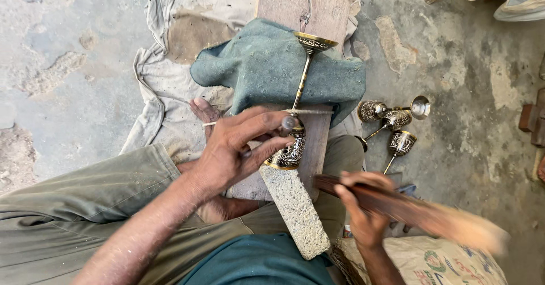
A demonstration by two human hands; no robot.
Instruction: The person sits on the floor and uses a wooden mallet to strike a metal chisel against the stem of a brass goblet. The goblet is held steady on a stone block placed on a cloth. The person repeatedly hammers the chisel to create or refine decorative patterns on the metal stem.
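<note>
Left hand (235, 149) pinches the engraved brass goblet (295, 131) by its cup, laying it along the wooden board (318, 143), foot over the teal cloth (267, 63). Right hand (363, 205) is clamped on a blurred wooden stick (420, 211). Three more goblets (394, 123) lie just beside the board's right edge; bare concrete floor (68, 63) opens at left.

We have a single view, from the camera on the head, looking almost straight down over our own lap and legs to the floor (79, 63). It sits close: the wooden board (301, 12) runs from the top edge toward us, and our forearms enter from the bottom edge.
</note>
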